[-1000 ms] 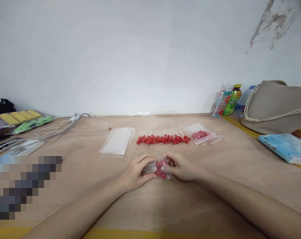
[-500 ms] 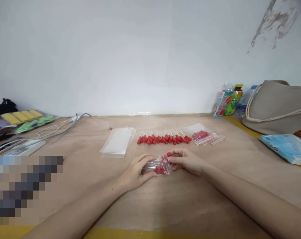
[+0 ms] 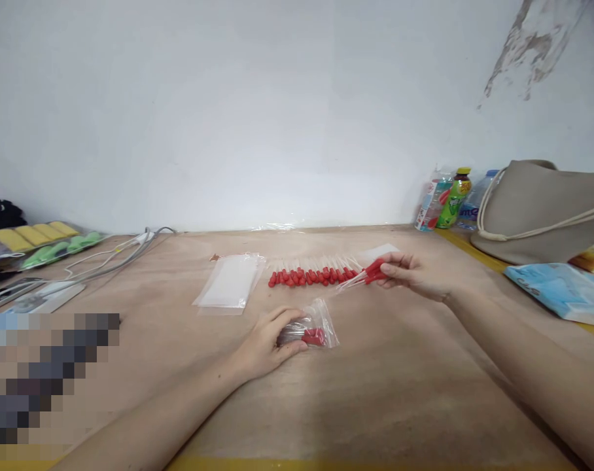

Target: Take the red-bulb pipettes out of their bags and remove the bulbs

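packets (image 3: 46, 239): soft-looking yellow and green pieces in clear film are lying at the far-left desk edge, partly cut off by the frame.
cables (image 3: 115, 258): thin grey cords are trailing beside them.
pixelated patch (image 3: 46, 379): it is covering the lower left corner and hiding whatever is there.
desk (image 3: 375, 392): a matt, pale brown board is carrying everything.
empty bags (image 3: 231, 284): a flat stack of glossy clear rectangles is lying left of the loose row.
left hand (image 3: 267, 340): it is resting palm down, its fingers (image 3: 290, 320) curling over and gripping the small bag's left end.
small bag (image 3: 321, 327): crinkled clear plastic is lying mid-desk, holding red-bulbed droppers with their long axis running left to right; the hand is hiding its left part.
loose row (image 3: 309, 276): droppers are lying side by side, rubbery red bulbs toward the person, thin translucent stems pointing at the wall.
bunch of droppers (image 3: 363, 276): it is hanging just above the desk at the row's right end, long axis near level, clear tips pointing left and slightly down; any wrapping is hard to make out.
right hand (image 3: 417, 276): its fingers are pinching the bunch at the red bulbs.
bottles (image 3: 449, 196): they are standing against the wall.
beige hat (image 3: 547, 209): it is corded and cut off at the right.
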Motion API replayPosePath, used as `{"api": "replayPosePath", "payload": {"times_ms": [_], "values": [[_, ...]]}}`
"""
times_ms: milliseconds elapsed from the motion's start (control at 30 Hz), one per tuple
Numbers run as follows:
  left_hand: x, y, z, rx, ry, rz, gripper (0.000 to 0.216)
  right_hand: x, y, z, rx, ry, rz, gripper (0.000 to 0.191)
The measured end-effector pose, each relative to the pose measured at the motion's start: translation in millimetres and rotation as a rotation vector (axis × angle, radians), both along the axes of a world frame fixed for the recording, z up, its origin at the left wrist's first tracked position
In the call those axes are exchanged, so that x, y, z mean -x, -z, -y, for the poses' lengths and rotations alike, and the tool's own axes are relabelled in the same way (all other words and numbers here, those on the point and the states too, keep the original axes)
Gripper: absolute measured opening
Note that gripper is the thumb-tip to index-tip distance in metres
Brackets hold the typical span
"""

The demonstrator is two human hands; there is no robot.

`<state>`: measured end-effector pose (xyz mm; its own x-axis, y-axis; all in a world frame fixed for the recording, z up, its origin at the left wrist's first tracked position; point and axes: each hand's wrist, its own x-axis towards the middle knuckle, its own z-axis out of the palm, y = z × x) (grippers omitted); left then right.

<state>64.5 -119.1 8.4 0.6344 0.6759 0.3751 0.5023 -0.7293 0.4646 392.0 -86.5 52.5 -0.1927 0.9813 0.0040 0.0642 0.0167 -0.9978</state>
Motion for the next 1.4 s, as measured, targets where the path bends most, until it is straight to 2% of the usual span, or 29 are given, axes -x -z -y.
{"api": "replayPosePath", "payload": {"times_ms": [100, 200, 333, 400, 467, 533, 733, 900, 1067, 1133, 1233, 1400], "values": [[-0.1, -0.1, -0.2, 0.010, -0.002, -0.008, 0.040, -2.7, -13.4, -4.6, -0.153, 0.125, 0.063, 0.027], [-0.5, -1.0, -0.3, 0.019, 0.006, -0.011, 0.040, 20.8, -11.6, -14.6, -0.416, 0.244, 0.167, 0.024], [-0.8, -2.6, -0.1, 0.039, 0.016, -0.009, 0.038, 66.2, 3.3, -34.4, -0.822, 0.295, 0.597, 0.017], [-0.3, -2.6, 0.2, 0.051, 0.016, -0.009, 0.038, 85.6, 10.4, -42.7, -0.926, 0.250, 0.842, 0.019], [0.7, -2.2, 0.3, 0.060, 0.013, -0.012, 0.038, 100.9, 16.0, -47.8, -0.940, 0.191, 1.088, 0.022], [1.7, -1.6, 0.2, 0.063, 0.012, -0.015, 0.037, 112.2, 20.7, -49.8, -0.923, 0.143, 1.237, 0.022], [3.0, -1.3, -0.6, 0.053, 0.018, -0.018, 0.036, 125.1, 27.4, -46.2, -0.956, 0.041, 1.297, 0.023], [2.7, -2.1, -1.1, 0.062, 0.006, -0.027, 0.040, 108.7, 25.6, -30.8, -1.017, 0.136, 1.083, 0.021], [1.6, -3.6, -0.8, 0.084, -0.010, -0.048, 0.043, 83.5, 35.6, 0.3, -0.860, 0.223, 0.768, 0.014], [1.2, -4.1, -0.3, 0.085, -0.022, -0.060, 0.045, 79.2, 40.9, 11.1, -0.769, 0.170, 0.690, 0.009], [1.1, -4.4, 0.9, 0.066, -0.023, -0.064, 0.046, 80.9, 44.8, 22.0, -0.654, -0.004, 0.646, 0.006], [0.6, -4.2, 1.7, 0.043, -0.005, -0.051, 0.043, 93.4, 41.1, 28.1, -0.593, -0.266, 0.541, 0.015]]}}
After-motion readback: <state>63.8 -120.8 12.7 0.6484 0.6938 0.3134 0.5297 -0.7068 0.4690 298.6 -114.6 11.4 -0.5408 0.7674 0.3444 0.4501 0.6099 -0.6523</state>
